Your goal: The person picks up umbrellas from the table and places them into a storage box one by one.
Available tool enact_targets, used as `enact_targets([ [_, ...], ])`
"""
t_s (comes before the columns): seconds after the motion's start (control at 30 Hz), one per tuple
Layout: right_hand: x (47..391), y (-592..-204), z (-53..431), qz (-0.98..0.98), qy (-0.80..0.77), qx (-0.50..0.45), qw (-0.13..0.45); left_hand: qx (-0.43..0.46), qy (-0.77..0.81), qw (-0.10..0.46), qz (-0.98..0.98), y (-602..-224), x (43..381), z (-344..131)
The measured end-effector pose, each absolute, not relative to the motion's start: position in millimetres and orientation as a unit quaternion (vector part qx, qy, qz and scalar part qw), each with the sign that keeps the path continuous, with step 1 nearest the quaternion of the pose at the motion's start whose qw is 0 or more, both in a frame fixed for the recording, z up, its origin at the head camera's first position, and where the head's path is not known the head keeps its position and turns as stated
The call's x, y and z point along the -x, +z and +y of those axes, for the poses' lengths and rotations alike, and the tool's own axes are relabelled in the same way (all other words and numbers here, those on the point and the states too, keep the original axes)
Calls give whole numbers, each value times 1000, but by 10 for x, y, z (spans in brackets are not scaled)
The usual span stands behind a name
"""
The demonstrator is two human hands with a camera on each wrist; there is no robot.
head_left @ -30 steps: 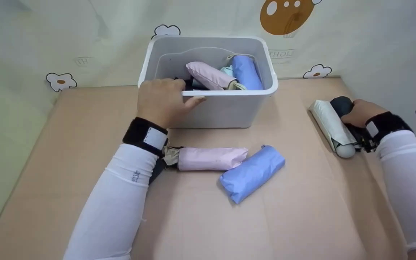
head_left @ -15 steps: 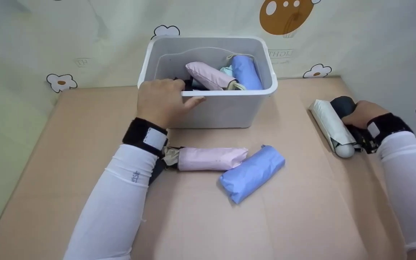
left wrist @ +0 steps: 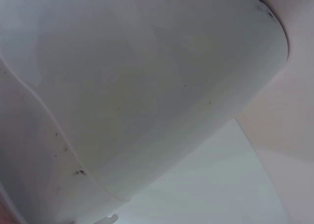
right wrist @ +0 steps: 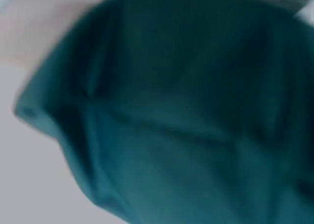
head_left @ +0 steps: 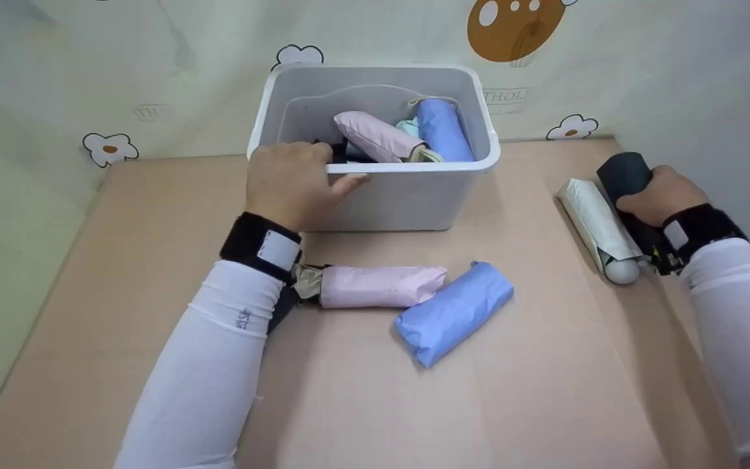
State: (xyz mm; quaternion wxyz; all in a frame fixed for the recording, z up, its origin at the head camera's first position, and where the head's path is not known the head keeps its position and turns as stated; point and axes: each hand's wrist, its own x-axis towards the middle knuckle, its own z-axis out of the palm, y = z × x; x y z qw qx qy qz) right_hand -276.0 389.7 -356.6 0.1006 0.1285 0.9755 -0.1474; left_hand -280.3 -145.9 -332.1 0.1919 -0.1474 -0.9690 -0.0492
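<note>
My left hand grips the near rim of a light grey plastic bin, thumb outside. In the left wrist view the bin's wall fills most of the picture. At the right, my right hand holds a dark folded umbrella, its far end tilted up. The right wrist view shows the umbrella's fabric close up, dark teal and blurred. Right beside it on the table lies a cream folded umbrella with a rounded grey handle end. My right fingers are mostly hidden.
Inside the bin are a pink umbrella, a blue one and darker items. On the table lie another pink umbrella, a blue one touching it, and a dark item partly under my left forearm. A patterned cloth hangs behind.
My right hand has raised the dark umbrella's far end slightly from beside the cream one. The left hand has stayed on the bin's rim.
</note>
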Motion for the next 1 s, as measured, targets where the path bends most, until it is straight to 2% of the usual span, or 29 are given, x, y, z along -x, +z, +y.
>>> enact_targets([
  [0.7,2823,-3512,3549,973,-194,-118,29,150,-54,198,-967,-3309,2815,-1452],
  [1.0,2870,-3403,3296,970,-230,-82,-19,147,-59,202,-967,-3335,2820,-1466],
])
